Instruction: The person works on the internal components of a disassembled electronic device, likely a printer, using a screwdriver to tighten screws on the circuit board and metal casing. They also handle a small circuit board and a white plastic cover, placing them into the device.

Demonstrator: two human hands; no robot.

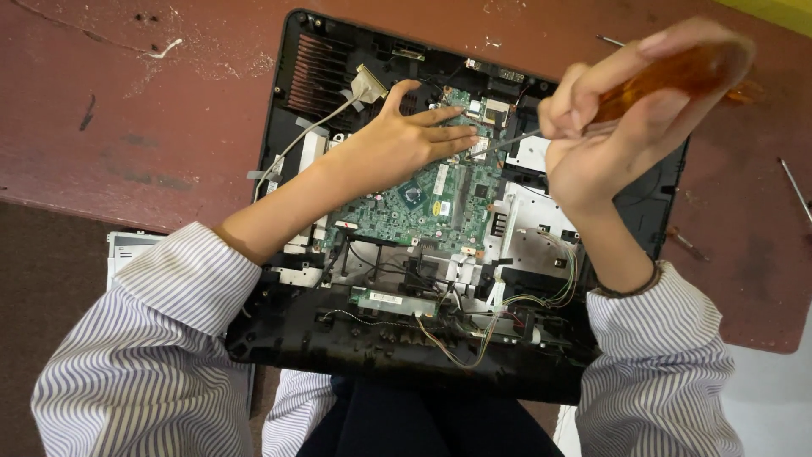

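Note:
An opened laptop base (288, 330) lies in front of me on a reddish-brown table, with its green circuit board (423, 207) exposed. My left hand (397, 140) rests flat on the upper part of the board, fingers spread toward the right. My right hand (622, 118) grips a screwdriver (677, 76) by its amber handle. The metal shaft slants down to the left, and its tip meets the board just beyond my left fingertips. Both forearms wear striped shirt sleeves.
The worn reddish table (144, 127) runs behind and beside the laptop. A grey ribbon cable with connector (368, 85) lies over the case's upper left. Coloured wires (474, 326) run along the lower edge. A thin metal rod (795, 188) lies at the far right.

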